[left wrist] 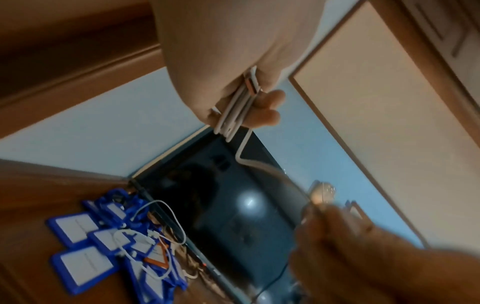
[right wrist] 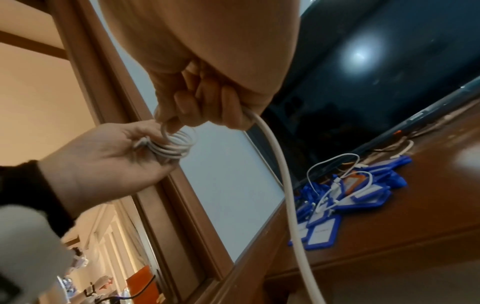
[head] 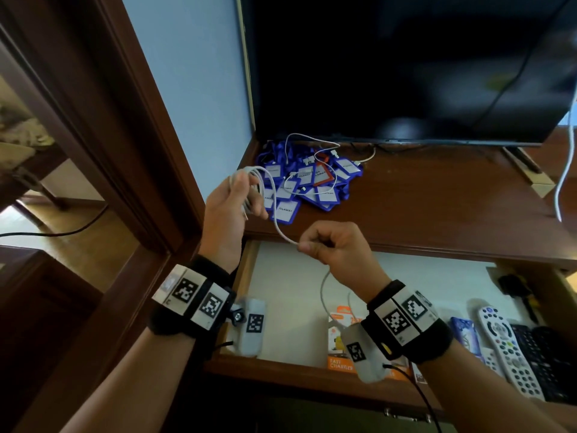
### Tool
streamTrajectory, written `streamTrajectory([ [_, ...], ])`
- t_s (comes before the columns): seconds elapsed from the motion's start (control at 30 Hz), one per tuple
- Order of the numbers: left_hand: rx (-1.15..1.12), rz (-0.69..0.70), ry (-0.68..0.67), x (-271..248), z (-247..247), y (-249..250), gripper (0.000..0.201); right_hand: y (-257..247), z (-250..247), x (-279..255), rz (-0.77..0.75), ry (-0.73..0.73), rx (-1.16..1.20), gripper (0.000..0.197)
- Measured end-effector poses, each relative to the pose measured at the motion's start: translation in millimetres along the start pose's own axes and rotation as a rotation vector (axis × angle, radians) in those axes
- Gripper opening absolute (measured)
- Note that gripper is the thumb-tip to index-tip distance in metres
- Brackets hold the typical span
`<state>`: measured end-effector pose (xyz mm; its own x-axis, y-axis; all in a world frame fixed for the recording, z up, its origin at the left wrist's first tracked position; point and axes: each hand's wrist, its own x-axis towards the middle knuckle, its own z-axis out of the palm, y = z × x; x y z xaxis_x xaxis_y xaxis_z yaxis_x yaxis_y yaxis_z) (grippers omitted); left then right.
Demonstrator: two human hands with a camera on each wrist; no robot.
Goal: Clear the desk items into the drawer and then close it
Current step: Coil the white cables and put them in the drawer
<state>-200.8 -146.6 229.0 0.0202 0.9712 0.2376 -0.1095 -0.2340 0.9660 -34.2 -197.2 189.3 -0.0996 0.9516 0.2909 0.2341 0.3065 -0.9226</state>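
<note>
My left hand (head: pixel 237 195) holds several coiled loops of a white cable (head: pixel 276 225) above the desk's left front corner; the coil (right wrist: pixel 172 145) shows in the right wrist view and as a bundle (left wrist: pixel 235 107) in the left wrist view. My right hand (head: pixel 324 242) pinches the same cable's free length, which hangs down from that hand over the open drawer (head: pixel 293 292). A pile of blue name-tag holders (head: pixel 312 185) with thin white cords lies on the wooden desk (head: pixel 437 201) at the back left, with one orange holder (head: pixel 321 175) among them.
A dark TV screen (head: pixel 406 67) stands at the back of the desk. The drawer holds a white remote (head: pixel 505 348), a black remote (head: pixel 540 360), an orange charger box (head: pixel 340 342) and a blue pack (head: pixel 466 334). A wooden door frame (head: pixel 125 126) rises on the left.
</note>
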Motion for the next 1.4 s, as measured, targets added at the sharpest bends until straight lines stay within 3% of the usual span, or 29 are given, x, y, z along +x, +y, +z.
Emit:
streamTrajectory([
  [0.1, 0.181, -0.002, -0.127, -5.5, 2.9, -5.6, 0.033, -9.7, -1.9, 2.9, -0.029, -0.02, 0.013, 0.013],
  [0.23, 0.213, -0.08, -0.253, -9.0, 6.6, -13.8, 0.029, -17.7, -4.6, 7.4, -0.052, -0.012, 0.075, 0.012],
  [0.43, 0.149, -0.16, -0.476, -16.7, 5.2, -11.0, 0.037, -17.5, -12.9, 12.0, -0.06, 0.088, 0.143, 0.017],
  [0.53, 0.046, -0.237, -0.515, -16.7, 3.9, -11.9, 0.037, -12.0, -13.1, 12.3, -0.042, 0.145, 0.146, 0.013],
  [0.73, -0.162, -0.346, -0.379, -8.8, 0.4, -10.1, 0.038, 18.3, -7.3, 6.1, 0.152, 0.166, 0.338, 0.017],
  [0.87, -0.281, -0.357, -0.261, -2.4, -6.4, -8.3, 0.032, 40.2, -4.1, -0.3, 0.216, 0.122, 0.216, 0.023],
  [1.03, -0.392, -0.322, -0.077, 2.3, -14.0, -1.9, 0.04, 56.5, -6.1, -5.2, 0.151, 0.071, -0.23, 0.027],
  [1.13, -0.465, -0.3, 0.031, 6.5, -15.6, -1.2, 0.032, 60.3, -7.5, -4.7, 0.116, 0.096, -0.429, 0.02],
  [1.27, -0.37, -0.268, 0.096, 7.2, -13.5, -3.5, 0.028, 52.1, -5.2, -2.6, 0.034, 0.096, -0.473, 0.012],
  [1.4, -0.215, -0.236, 0.115, 6.0, -9.0, -6.9, 0.03, 36.8, -1.7, -0.5, -0.073, -0.037, -0.415, 0.015],
])
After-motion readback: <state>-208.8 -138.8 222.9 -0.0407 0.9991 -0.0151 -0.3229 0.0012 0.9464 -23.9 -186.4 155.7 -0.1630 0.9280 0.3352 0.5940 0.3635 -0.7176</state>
